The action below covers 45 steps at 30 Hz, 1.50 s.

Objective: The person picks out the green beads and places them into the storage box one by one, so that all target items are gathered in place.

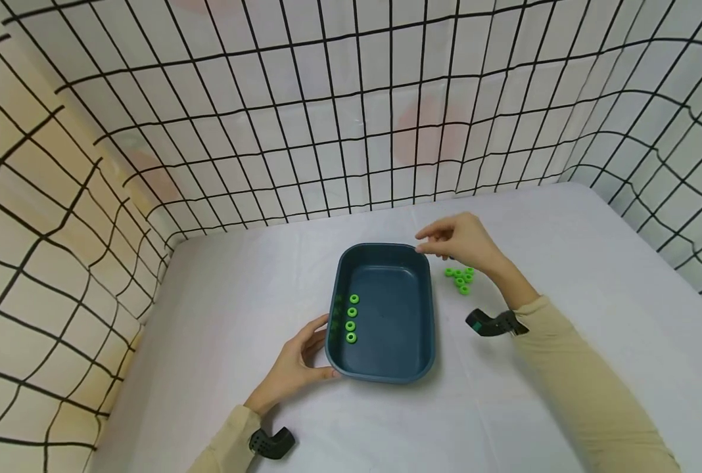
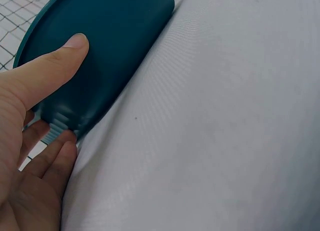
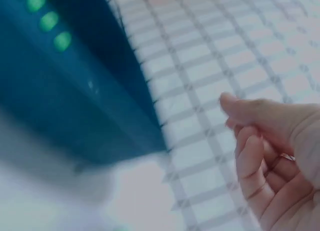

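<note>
The blue tray sat on the surface, its long sides running away from the person. The left hand held the tray's near left corner between thumb and fingers. The right hand was up by the tray's far right corner, its fingers bent, with just a small gap at the tips and no ring showing there. Four green rings lay in a line inside the tray, along its left side. The loose rings lay in a pile just right of the tray's far half, much nearer the right hand.
</note>
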Available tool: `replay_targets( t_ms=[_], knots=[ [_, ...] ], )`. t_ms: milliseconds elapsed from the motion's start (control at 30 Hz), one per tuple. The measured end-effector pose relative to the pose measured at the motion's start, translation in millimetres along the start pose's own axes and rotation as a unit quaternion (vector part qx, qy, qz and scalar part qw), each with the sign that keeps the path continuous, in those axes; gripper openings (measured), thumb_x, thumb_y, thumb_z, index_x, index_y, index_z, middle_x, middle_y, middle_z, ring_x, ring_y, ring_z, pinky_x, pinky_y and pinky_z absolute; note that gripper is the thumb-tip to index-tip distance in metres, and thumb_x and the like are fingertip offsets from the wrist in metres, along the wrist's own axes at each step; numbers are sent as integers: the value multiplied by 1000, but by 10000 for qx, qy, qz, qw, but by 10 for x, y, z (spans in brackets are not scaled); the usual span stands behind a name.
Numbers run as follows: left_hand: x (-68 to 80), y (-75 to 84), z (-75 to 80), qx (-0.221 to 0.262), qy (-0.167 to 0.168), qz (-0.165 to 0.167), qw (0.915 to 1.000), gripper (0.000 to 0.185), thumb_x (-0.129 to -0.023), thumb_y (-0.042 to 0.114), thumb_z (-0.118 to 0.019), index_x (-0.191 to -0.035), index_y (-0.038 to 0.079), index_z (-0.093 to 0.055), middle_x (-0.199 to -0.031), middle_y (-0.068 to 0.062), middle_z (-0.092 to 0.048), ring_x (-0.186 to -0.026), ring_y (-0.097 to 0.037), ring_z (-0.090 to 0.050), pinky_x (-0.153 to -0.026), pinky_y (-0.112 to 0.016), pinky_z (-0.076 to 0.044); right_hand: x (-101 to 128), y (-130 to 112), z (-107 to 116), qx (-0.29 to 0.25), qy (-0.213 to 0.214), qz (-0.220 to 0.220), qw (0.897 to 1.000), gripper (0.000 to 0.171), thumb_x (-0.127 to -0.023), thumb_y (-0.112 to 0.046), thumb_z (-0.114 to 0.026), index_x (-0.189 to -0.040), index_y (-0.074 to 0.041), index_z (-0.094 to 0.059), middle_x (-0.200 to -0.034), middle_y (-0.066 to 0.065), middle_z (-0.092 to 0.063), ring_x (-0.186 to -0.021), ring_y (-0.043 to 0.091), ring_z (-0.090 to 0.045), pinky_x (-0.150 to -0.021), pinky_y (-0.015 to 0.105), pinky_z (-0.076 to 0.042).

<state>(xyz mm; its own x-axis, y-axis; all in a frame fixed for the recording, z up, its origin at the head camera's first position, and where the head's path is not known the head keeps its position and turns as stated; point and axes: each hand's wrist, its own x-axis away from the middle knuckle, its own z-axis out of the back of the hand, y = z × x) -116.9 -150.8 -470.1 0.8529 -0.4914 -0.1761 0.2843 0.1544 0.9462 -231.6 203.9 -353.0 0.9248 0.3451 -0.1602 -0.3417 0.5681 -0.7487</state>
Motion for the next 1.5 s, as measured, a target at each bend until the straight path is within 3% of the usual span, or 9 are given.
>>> replay_targets(
  t_ms=[233, 500, 800, 1267, 1500],
  knots=[
    [18, -1, 0, -21, 24, -3, 10000, 94, -73, 5, -87, -152, 11, -36, -151, -14, -45, -132, -37, -51, -110, -22, -42, 550, 672, -52, -696, 695, -710, 9926, 30, -85, -17, -79, -106, 5, -73, -69, 8, -64, -54, 22, -56, -50, 26, -47],
    [27, -6, -5, -61, 61, 146, 9999, 94, -73, 7, -87, -152, 13, -36, -149, -15, -47, -132, -36, -51, -110, -21, -41, 832, 916, -61, -705, 865, -1037, 9883, 32, -86, -17, -78, -106, 7, -72, -67, 8, -63, -51, 15, -53, -51, 23, -46],
    [21, -2, -3, -62, 32, 206, 9998, 95, -73, 10, -88, -152, 14, -36, -151, -8, -46, -132, -30, -52, -111, -23, -41, 898, 987, -136, -990, 723, -1371, 9829, 38, -86, -21, -79, -109, 7, -71, -63, 7, -62, -51, 11, -53, -50, 24, -49],
    [22, -21, -2, -45, 19, 95, 9999, 94, -73, 8, -88, -152, 12, -37, -151, -10, -45, -132, -32, -52, -109, -22, -43, 883, 1086, -235, -423, 845, -1228, 9879, 34, -82, -16, -81, -105, 7, -73, -67, 6, -63, -51, 8, -52, -45, 22, -45],
    [26, -9, -3, -44, 61, 231, 9997, 95, -73, 10, -88, -152, 13, -36, -150, -11, -47, -132, -31, -52, -110, -22, -42, 870, 1116, -260, -214, 941, -1051, 9898, 31, -82, -14, -80, -104, 6, -74, -66, 5, -61, -51, 7, -50, -44, 21, -42]
  ],
)
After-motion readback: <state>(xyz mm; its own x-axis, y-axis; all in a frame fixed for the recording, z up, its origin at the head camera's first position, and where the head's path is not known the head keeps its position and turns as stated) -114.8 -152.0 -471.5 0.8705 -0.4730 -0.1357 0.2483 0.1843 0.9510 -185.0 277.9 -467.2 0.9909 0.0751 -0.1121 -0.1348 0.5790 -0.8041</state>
